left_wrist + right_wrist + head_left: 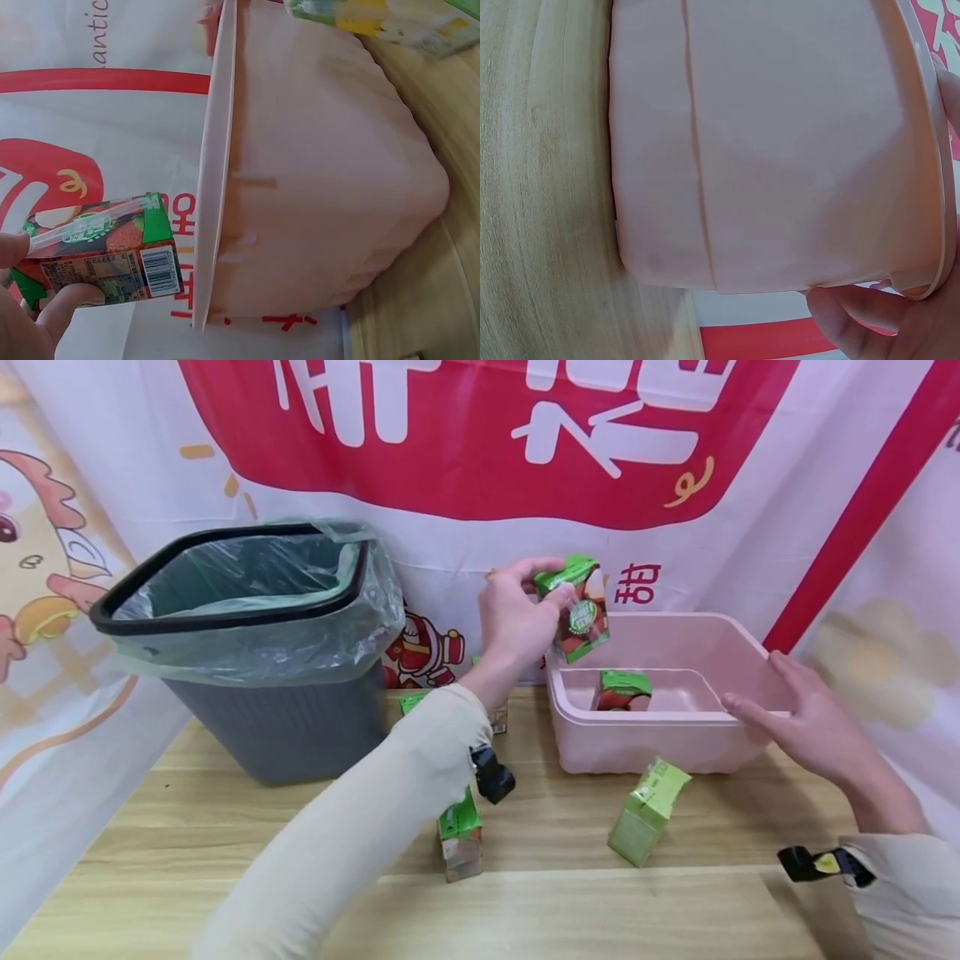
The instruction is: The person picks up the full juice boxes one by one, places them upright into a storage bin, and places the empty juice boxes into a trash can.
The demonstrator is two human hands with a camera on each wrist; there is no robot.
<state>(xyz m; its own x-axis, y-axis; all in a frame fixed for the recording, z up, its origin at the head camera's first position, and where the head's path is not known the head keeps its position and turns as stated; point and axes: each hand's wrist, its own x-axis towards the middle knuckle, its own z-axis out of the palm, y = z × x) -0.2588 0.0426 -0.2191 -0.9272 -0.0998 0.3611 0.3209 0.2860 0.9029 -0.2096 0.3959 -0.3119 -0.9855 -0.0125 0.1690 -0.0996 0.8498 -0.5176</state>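
The juice carton [585, 625] hangs pinched near its upper end by the left hand [519, 614], fingers parted only by its width; its long axis runs steeply, lower end slanting rightward. Right of those fingers sits the pink basin [720, 747], its corner gripped by the right hand [817, 727], thumb spread over the rim.

Wood-grain table [555, 914] held grey bin [277, 727] left of left hand [521, 614], pink tub [660, 743] touching right hand [821, 731], small cartons [461, 852] below left hand.

Booth-like setting, exact kind unclear: printed cloth hangings [450, 493] behind wood-grain table [547, 914].
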